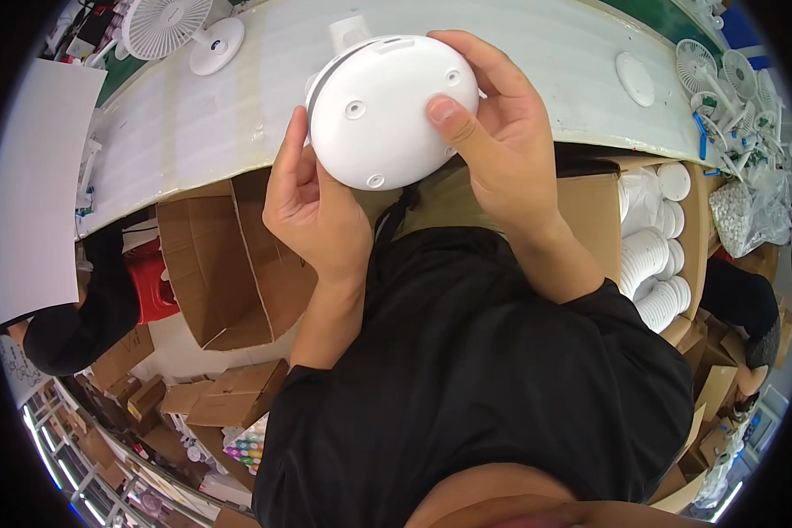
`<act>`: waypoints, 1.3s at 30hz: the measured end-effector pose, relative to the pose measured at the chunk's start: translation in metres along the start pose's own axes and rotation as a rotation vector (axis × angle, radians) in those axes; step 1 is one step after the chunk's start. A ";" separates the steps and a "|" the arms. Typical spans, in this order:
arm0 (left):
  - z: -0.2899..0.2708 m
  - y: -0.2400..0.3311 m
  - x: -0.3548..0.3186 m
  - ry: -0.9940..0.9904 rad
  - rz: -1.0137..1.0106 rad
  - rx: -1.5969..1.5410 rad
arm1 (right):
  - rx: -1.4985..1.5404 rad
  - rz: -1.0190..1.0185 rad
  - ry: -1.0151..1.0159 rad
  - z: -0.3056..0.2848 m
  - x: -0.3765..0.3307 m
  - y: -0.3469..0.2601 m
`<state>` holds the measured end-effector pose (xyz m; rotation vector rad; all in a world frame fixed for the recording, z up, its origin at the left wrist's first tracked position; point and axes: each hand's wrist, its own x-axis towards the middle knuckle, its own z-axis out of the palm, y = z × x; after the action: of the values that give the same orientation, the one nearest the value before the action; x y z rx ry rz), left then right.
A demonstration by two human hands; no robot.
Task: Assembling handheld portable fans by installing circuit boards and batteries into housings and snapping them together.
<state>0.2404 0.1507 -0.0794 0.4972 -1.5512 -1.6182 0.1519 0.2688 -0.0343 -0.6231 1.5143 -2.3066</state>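
Both my hands hold a white fan base (387, 132) up over the near edge of the table, its round underside toward me. Several recessed round holes show in its bottom cover, and a dark gap runs along the cover's left edge. A short white stem (350, 33) sticks out behind it at the top. My left hand (317, 198) grips the lower left rim, fingers partly hidden behind. On the right side, my right hand (510, 132) wraps the rim, with its thumb pressed on the cover.
A white fan (169, 26) stands at the far left of the white table (264, 88). A white disc (634, 79) lies at right, near several fans (735, 97). Below are an open cardboard box (211, 273) and a box of white discs (647, 260). Co-workers are on both sides.
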 end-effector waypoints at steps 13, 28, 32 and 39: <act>-0.012 0.002 -0.003 -0.213 -0.066 -0.012 | -0.201 -0.168 0.012 -0.006 -0.003 0.017; 0.016 0.048 -0.021 -0.189 -0.100 -0.039 | -0.320 -0.240 -0.177 -0.027 -0.011 -0.027; 0.037 0.077 -0.031 -0.183 -0.091 -0.032 | -0.357 -0.176 -0.166 -0.031 -0.009 -0.073; 0.030 0.070 -0.027 -0.298 0.093 0.161 | -0.504 -0.153 -0.263 -0.039 0.005 -0.091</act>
<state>0.2529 0.1969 -0.0143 0.2713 -1.9078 -1.5561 0.1252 0.3331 0.0370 -1.1542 1.9755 -1.8392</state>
